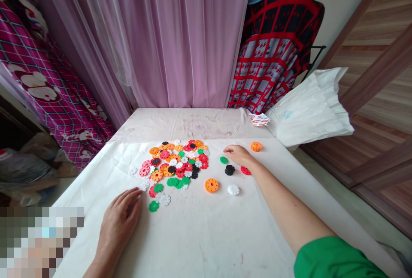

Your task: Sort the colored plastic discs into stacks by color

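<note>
A loose pile of flower-shaped plastic discs [175,158] in orange, red, green, white and black lies on the white-covered table [193,235]. My left hand [120,213] rests on the cloth at the pile's near left, fingers stretched out beside the white discs. My right hand [240,154] is right of the pile, its fingers bent together; whether a disc is between them I cannot make out. Just below its fingers are green discs [223,160]. Around it stand a black stack [229,170], orange stacks [211,185], a white stack [233,189] and red discs [245,170], partly hidden by my wrist.
Farther right lies another orange stack [256,146]. At the table's far right are a small patterned paper box [259,119] and a large white bag [312,110]. Purple curtains [180,37] hang behind the table, and a wooden wardrobe [380,110] stands right.
</note>
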`<state>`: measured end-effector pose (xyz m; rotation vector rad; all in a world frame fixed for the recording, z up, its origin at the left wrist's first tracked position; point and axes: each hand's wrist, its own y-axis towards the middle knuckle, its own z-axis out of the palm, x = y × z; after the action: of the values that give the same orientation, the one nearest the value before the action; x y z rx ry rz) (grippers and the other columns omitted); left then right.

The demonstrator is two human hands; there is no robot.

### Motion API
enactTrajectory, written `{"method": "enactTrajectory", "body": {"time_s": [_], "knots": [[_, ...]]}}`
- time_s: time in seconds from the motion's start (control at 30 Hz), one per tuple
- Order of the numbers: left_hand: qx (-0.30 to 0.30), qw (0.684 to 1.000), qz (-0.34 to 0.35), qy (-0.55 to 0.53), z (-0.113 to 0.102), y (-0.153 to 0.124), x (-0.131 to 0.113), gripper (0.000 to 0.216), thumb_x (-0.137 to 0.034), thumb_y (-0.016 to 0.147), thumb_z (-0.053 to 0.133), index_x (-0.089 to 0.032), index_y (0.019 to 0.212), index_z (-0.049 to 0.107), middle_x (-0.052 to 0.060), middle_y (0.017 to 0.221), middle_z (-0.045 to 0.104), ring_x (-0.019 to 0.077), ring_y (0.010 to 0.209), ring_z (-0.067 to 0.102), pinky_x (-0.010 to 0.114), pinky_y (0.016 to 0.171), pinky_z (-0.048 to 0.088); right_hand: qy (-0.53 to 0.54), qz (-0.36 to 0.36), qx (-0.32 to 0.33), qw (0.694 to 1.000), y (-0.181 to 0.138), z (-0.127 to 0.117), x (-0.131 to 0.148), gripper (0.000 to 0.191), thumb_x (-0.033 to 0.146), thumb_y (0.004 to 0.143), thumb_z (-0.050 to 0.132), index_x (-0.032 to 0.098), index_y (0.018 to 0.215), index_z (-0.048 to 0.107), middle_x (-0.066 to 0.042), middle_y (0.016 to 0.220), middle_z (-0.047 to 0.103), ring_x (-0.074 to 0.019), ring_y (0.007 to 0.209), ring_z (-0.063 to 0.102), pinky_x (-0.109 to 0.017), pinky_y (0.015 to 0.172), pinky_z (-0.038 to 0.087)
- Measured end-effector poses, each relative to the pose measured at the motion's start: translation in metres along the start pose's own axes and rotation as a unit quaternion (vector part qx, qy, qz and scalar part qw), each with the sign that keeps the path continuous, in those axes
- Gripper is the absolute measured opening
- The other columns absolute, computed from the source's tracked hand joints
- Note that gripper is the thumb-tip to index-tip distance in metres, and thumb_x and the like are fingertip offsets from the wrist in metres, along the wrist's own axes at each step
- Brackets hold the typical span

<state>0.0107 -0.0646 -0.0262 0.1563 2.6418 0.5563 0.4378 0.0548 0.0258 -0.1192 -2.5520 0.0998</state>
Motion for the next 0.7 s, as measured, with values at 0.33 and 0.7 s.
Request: {"method": "enactTrajectory", "body": {"time_s": [0.33,0.7], "knots": [[-0.006,1.000,0.005,-0.019,-0.001,0.000,-0.005,0.036,-0.047,0.087,0.046,-0.025,0.098,0.072,0.005,0.110,0.073,0.0257,0.105,0.066,0.042,0.094,0.054,-0.200,-0.030,0.058,0.978,-0.008,0.001,0.026,0.038,0.025,0.070,0.070,0.028,0.108,0.071,-0.002,0.108,0.072,-0.0182,0.099,0.065,-0.024,0.080,0.046],[0.001,0.999,-0.005,-0.032,-0.002,-0.002,-0.015,0.031,-0.039,0.089,0.046,-0.024,0.101,0.070,0.006,0.113,0.072,0.0254,0.108,0.063,0.045,0.095,0.051,-0.278,-0.030,0.057,0.958,-0.016,0.000,0.051,0.043,0.015,0.074,0.063,0.018,0.117,0.068,-0.013,0.116,0.068,-0.0250,0.105,0.063,-0.030,0.085,0.045]]}}
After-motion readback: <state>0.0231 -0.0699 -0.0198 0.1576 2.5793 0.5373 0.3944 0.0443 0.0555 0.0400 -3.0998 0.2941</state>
